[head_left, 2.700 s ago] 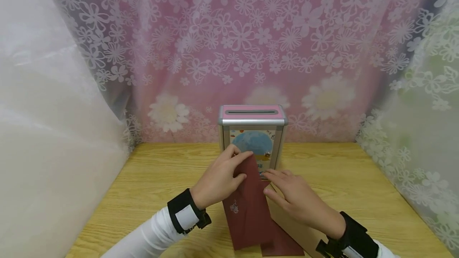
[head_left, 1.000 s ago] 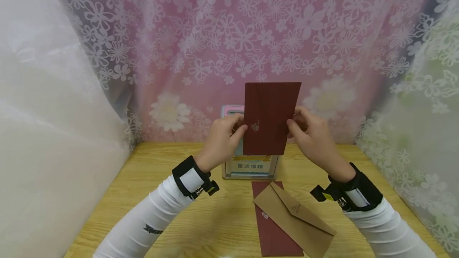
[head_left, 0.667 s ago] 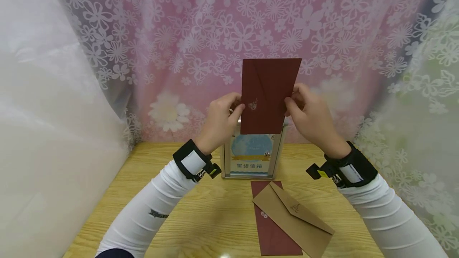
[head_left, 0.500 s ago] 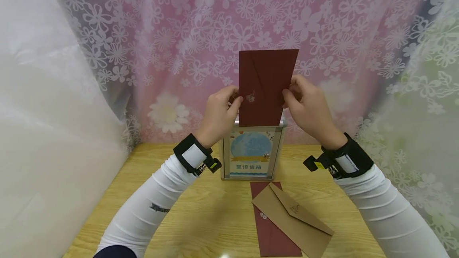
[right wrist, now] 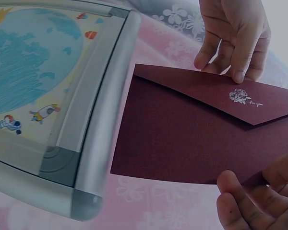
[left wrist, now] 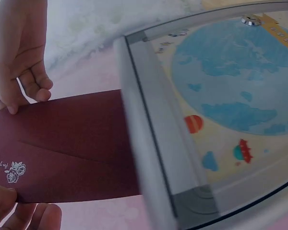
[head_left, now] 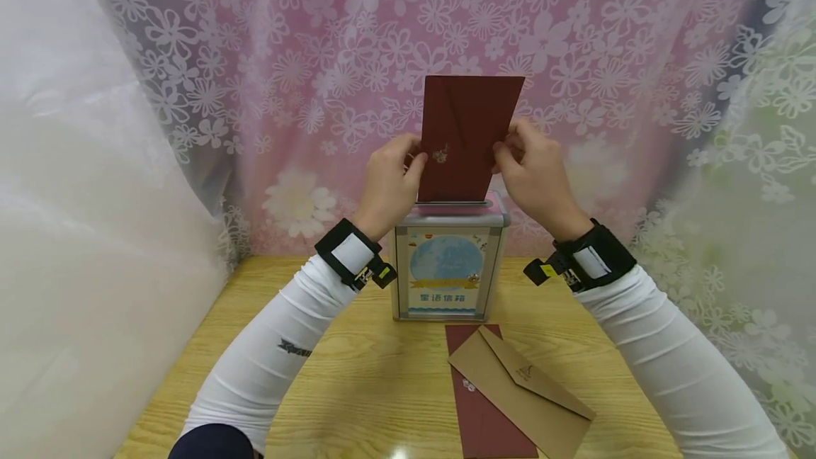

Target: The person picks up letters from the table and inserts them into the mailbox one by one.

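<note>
A dark red envelope with a small white rose print stands upright above the letter box. Its lower end meets the slot on the pink top; how far it reaches in, I cannot tell. My left hand pinches its left edge between thumb and fingers. Along the right edge, my right hand pinches it the same way. In the right wrist view the envelope shows its flap folded down, with my left hand at one long edge and my right hand at the other.
On the wooden table, before the box, a brown kraft envelope lies slantwise over a second dark red envelope. A pink flowered curtain hangs close behind the box, with pale sheets at both sides.
Both hands have raised the red envelope from the table to above the box. Over the last half second it moved back slightly, and its lower end came to the slot.
</note>
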